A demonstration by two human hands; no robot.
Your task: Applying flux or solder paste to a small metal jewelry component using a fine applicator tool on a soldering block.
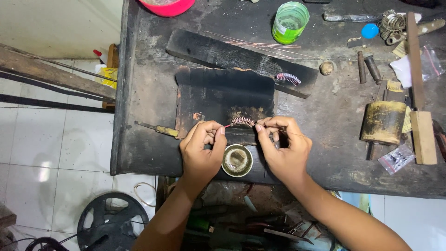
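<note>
- Over the charred wooden block (218, 95): copper wire coil (243, 122), pinched at both ends.
- Left hand (202, 148): fingertips clamped on coil's left end.
- Right hand (283, 146): fingertips gripping right end.
- Just below: small round tin (237, 160) on workbench (325, 121).

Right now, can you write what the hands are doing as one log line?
left hand: pinches coil end | right hand: pinches other end, thin wire | below: round tin | surface: dark block on bench
</note>
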